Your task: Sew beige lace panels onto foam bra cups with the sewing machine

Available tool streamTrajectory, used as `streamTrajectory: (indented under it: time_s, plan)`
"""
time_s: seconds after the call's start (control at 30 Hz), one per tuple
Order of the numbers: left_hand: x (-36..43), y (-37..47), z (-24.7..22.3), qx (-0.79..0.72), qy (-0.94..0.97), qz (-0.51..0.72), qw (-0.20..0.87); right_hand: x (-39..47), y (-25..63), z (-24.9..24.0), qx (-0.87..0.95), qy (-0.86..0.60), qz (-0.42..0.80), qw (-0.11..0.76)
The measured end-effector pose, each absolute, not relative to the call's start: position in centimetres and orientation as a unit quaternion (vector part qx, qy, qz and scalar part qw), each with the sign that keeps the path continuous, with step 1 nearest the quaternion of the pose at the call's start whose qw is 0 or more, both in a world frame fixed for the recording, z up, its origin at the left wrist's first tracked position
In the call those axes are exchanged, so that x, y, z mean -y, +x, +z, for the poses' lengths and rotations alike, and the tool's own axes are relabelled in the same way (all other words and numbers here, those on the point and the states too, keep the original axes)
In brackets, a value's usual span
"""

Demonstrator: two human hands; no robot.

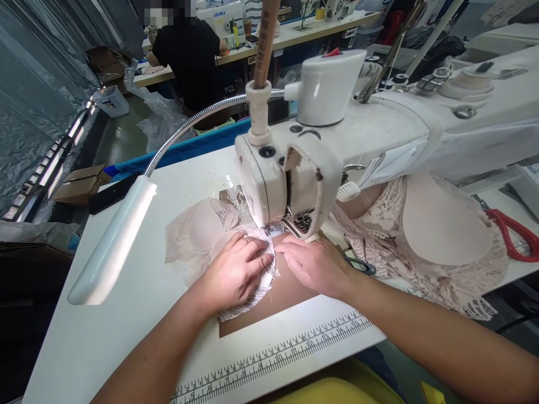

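A white sewing machine (290,174) stands over the table, its needle area just above a pale pink lace-edged cup piece (263,280). My left hand (238,269) lies on that piece, palm down with its fingers apart, pressing it flat. Right of the needle, my right hand (315,264) has its fingers together, their tips at the edge of the piece; whether they pinch anything is too small to tell. Joined or overlapping pale lace fabric (197,230) spreads to the left behind my left hand.
A white lamp (113,247) on a bent metal arm stands at the left. More lace cups (446,224) and red-handled scissors (516,235) lie at the right. A printed ruler (269,362) runs along the front edge. A person in black (189,62) sits beyond the table.
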State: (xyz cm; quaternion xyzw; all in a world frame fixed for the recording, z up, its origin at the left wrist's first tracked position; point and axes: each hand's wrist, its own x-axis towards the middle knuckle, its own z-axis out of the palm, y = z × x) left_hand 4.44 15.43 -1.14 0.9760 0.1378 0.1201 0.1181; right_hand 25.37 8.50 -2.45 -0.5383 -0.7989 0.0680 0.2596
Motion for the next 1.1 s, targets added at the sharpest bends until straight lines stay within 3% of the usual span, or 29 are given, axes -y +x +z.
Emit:
streamTrajectory:
  time_s: [0.57, 0.9, 1.1]
  plan:
    - [-15.53, 4.29, -1.36, -0.165, 0.97, 0.125, 0.124, -8.85, 25.08, -2.54, 0.835, -0.519, 0.009, 0.18]
    - [-15.12, 4.77, -1.47, -0.202, 0.967, 0.123, 0.095, -9.01, 25.14, -2.35, 0.828, -0.522, 0.009, 0.204]
    - [-15.17, 4.28, -1.1, -0.212, 0.961, 0.149, 0.093, -8.5, 25.32, -2.81, 0.858, -0.451, 0.073, 0.234]
